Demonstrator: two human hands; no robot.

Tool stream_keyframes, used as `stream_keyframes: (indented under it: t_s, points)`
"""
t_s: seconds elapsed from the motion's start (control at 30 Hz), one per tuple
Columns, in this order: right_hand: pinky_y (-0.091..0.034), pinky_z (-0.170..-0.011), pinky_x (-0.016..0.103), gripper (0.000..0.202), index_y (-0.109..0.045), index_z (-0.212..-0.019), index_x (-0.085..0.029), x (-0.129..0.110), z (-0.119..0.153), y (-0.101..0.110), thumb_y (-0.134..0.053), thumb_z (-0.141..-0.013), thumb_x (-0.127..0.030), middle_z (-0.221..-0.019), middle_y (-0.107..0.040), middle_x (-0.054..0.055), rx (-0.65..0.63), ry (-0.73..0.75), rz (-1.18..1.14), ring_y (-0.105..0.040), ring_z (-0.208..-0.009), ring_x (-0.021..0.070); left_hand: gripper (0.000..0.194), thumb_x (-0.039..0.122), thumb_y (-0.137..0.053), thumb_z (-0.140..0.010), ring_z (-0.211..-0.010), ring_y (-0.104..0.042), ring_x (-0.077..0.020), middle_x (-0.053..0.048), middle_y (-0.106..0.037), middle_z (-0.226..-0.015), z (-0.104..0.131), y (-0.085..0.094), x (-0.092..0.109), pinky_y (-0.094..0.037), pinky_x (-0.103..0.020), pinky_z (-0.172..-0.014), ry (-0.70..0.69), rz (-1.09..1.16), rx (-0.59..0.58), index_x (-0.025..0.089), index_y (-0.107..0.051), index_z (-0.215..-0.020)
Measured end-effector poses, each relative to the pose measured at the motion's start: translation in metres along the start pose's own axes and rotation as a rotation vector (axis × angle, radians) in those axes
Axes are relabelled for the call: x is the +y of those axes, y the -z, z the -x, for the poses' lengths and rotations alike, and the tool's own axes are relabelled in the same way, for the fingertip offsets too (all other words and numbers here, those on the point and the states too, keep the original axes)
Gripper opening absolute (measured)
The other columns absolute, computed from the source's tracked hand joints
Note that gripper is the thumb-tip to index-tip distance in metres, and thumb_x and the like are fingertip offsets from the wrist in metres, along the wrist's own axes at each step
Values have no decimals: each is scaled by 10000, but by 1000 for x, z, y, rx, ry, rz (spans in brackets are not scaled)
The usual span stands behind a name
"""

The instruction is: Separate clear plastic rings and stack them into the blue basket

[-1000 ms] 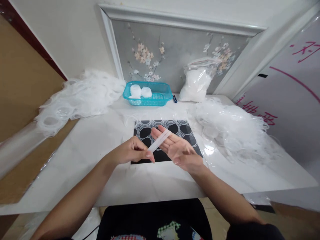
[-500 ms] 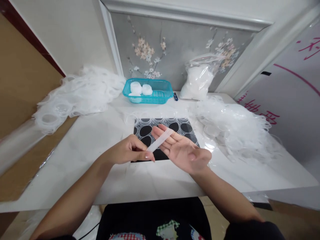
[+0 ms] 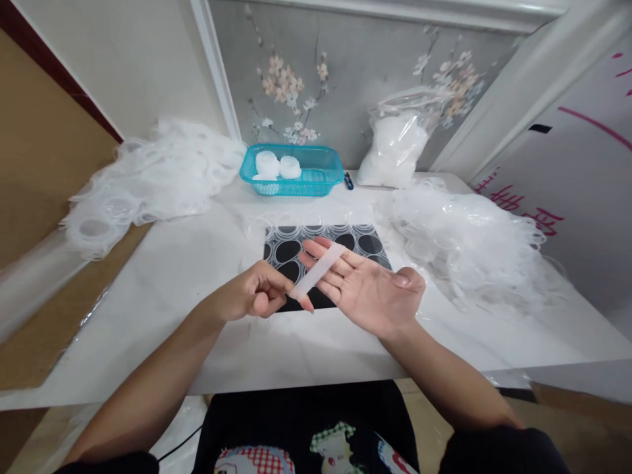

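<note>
A flat, translucent white plastic band point(image 3: 320, 271) runs between my two hands above a dark patterned mat point(image 3: 365, 243). My left hand point(image 3: 254, 291) has its fingers curled, with a fingertip hooked at the band's lower left end. Palm up, my right hand point(image 3: 368, 286) is open, its fingers stretched out and the thumb apart. The band's upper end lies across those fingers; whether it loops behind them is hidden.
Piles of clear, thin plastic rings lie at left point(image 3: 162, 178) and right point(image 3: 474, 243). At the back stand a blue basket point(image 3: 316, 187) holding several white rolls and a plastic bag point(image 3: 395, 148) of white material. Beside the basket is a small dark blue object point(image 3: 349, 181).
My left thumb has come off the band and folded in, leaving a fingertip hooked at its end. My right hand has turned slightly and its thumb has spread outward. The view has shifted slightly.
</note>
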State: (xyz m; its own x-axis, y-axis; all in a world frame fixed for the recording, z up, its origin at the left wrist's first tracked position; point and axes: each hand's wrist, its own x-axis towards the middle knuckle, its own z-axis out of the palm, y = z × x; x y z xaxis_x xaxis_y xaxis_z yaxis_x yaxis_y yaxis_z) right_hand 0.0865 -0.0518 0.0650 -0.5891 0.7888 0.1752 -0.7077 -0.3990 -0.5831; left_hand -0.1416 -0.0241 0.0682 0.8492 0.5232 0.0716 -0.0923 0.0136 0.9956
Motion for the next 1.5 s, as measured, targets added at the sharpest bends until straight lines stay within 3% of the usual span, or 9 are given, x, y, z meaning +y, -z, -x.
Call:
stream_keyframes:
  t_s: [0.13, 0.37, 0.57, 0.73, 0.87, 1.0, 1.27, 1.5]
  points:
    - [-151, -1194, 523, 731, -548, -1305, -179, 0, 1, 1, -556, -644, -492, -1481, -468, 107, -9, -15, 48, -310, -1440, 297, 687, 748, -571, -757, -336, -220, -49, 85, -314, -404, -1, -1, 4, -172, -228, -373, -26, -21, -19, 139, -748, -1019]
    - [-147, -1193, 533, 777, -537, -1313, -187, 1, 4, 0, -585, -629, -552, -1497, -445, 112, -13, -31, 35, -295, -1446, 303, 600, 650, -707, -710, -349, -182, -39, 94, -319, -394, 0, -5, 5, -154, -233, -372, -78, -41, -3, 149, -754, -1037]
    - [-111, -1199, 524, 896, -452, -1398, -192, -1, 9, -1, -612, -641, -642, -1553, -352, 115, -88, -105, 21, -174, -1490, 288, 495, 594, -710, -749, -332, -210, -45, 86, -325, -384, 3, -9, 7, -162, -235, -361, -102, -128, 13, 161, -773, -981]
    - [-140, -1197, 490, 1064, -394, -1450, -176, -2, 11, -1, -521, -632, -845, -1578, -295, 133, -160, -147, -27, -147, -1496, 282, 306, 430, -654, -862, -352, -286, -60, 40, -406, -395, 1, -14, 8, -200, -242, -377, -102, -162, 59, 160, -796, -885]
    - [-113, -1198, 489, 1164, -294, -1503, -182, -2, 10, -1, -473, -609, -905, -1602, -227, 138, -172, -189, -28, -89, -1505, 283, 251, 320, -609, -904, -357, -267, -64, 49, -350, -386, 1, -19, 7, -191, -256, -392, -64, -150, 100, 174, -801, -833]
    - [-94, -1202, 483, 1198, -261, -1518, -175, -2, 10, -1, -484, -599, -910, -1615, -181, 140, -206, -205, -37, -54, -1507, 293, 265, 334, -596, -911, -356, -273, -65, 47, -376, -393, 1, -22, 6, -196, -255, -387, -87, -113, 108, 185, -800, -831]
    - [-166, -1189, 493, 1103, -293, -1501, -216, 2, 8, 1, -483, -640, -880, -1607, -222, 124, -198, -207, 28, -137, -1497, 291, 259, 366, -591, -911, -348, -319, -69, 47, -407, -379, 3, -24, 7, -239, -237, -375, -97, -109, 138, 216, -798, -869]
    - [-185, -1185, 489, 1085, -300, -1496, -206, 3, 9, 1, -512, -654, -856, -1601, -230, 144, -196, -213, 65, -166, -1491, 295, 383, 447, -574, -907, -355, -389, -84, 22, -435, -379, 1, -26, 12, -357, -227, -390, -73, -162, 151, 185, -784, -722]
